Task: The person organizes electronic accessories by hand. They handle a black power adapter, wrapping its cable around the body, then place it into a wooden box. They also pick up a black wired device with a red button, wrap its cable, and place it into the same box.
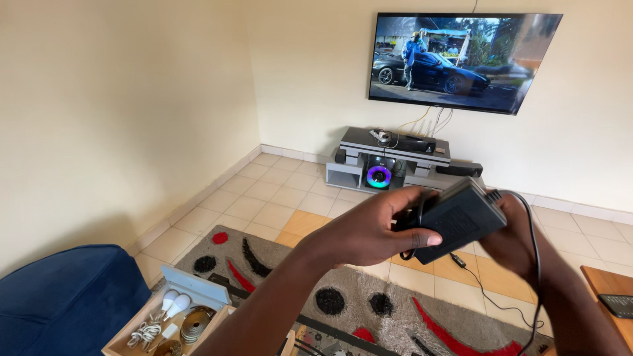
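Note:
I hold a black power adapter brick up in front of me with both hands. My left hand grips its left end, thumb over the top and fingers curled beneath. My right hand supports the right end from behind. A thin black cable leaves the brick's right end, loops down past my right wrist and trails to the floor, where a small plug lies on the tiles.
A wall television hangs above a low grey media stand with a lit speaker. A patterned grey rug covers the tiles. A blue seat and a wooden box of bulbs and cables sit at lower left. A wooden table edge is at right.

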